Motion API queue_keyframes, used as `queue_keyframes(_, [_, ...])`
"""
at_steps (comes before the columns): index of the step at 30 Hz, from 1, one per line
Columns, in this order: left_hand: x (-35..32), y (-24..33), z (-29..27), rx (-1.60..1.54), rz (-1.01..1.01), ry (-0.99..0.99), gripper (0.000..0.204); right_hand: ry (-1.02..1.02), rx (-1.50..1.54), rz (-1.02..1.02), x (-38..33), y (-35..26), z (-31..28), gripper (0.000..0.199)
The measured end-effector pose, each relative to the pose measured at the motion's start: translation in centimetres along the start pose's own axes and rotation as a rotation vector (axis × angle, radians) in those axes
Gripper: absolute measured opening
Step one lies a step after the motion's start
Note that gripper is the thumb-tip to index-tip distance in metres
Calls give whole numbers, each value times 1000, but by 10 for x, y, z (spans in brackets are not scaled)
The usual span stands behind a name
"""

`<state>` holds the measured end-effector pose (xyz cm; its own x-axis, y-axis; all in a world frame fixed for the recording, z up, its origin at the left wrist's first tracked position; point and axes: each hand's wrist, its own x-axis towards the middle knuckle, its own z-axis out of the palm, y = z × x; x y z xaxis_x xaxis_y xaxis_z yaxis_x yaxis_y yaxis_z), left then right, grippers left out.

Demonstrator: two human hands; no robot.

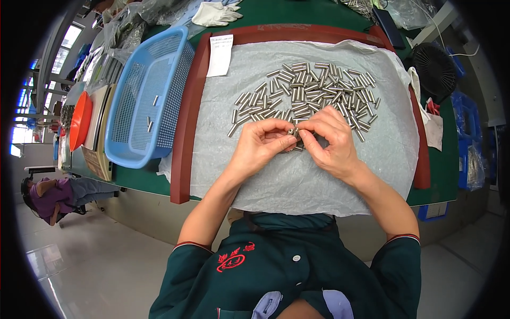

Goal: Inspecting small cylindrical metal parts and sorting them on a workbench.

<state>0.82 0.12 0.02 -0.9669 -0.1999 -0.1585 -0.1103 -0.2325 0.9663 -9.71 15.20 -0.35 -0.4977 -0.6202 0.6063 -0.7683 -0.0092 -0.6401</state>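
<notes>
My left hand (261, 144) is closed in a pinch, thumb against fingers, on a short steel pin (291, 131) seen nearly end-on. Close against it, the thumb and forefinger of my right hand (333, 142) pinch at another small steel pin (297, 133), partly hidden by the fingertips. Both hands meet just at the near side of a loose pile of shiny steel pins (313, 93). The pins lie in all directions on a whitish plastic sheet (255, 183), and some show below my fingertips.
A red-brown frame (187, 133) borders the sheet, with a paper slip (220, 56) on its left corner. Left of it stands a blue plastic basket (114, 127) holding a few pins. White gloves (215, 14) lie behind; a black fan (433, 69) stands right. Another person (53, 196) sits far left.
</notes>
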Motion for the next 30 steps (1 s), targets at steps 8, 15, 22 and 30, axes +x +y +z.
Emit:
queue_keyframes(8, [-1,-4,1,221,173,57,19,12,0,-65,2,-1,-1,12])
queue_keyframes(15, [-24,-7,0,116,169,83,18,-30,33,-163,4,-10,2,20])
queue_keyframes(22, [-65,0,2,482,371,150,15,-119,15,-290,-4,-22,-2,20])
queue_keyframes(30, [-101,6,-27,1180,407,398,16,-52,-51,-239,5,-15,0,17])
